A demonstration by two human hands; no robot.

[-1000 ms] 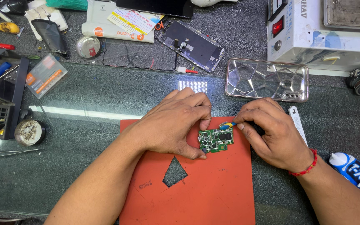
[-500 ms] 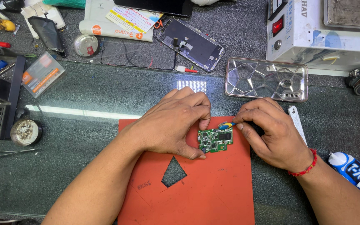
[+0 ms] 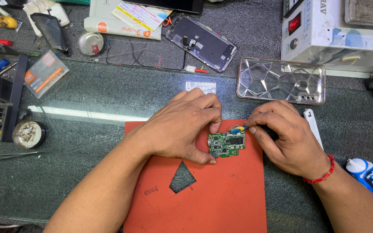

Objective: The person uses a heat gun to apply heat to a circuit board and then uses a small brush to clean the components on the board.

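Observation:
A small green circuit board (image 3: 227,144) lies on an orange-red mat (image 3: 203,194) that has a triangular hole cut in it. My left hand (image 3: 182,125) pins the board's left edge between thumb and fingers. My right hand (image 3: 283,136), with a red bead bracelet at the wrist, pinches a small blue-and-yellow piece (image 3: 237,128) at the board's top right corner. Whether that piece is a tool tip or a part is unclear.
A clear phone case (image 3: 281,80) and a white machine with a red switch (image 3: 337,30) sit beyond my right hand. A phone screen (image 3: 201,43), a round tin (image 3: 90,43), a small plastic box (image 3: 45,74), a flux tin (image 3: 29,133) and a blue-white tube (image 3: 370,174) lie around.
Both hands stay on the board in nearly the same place. The view has shifted slightly; nothing else has visibly moved.

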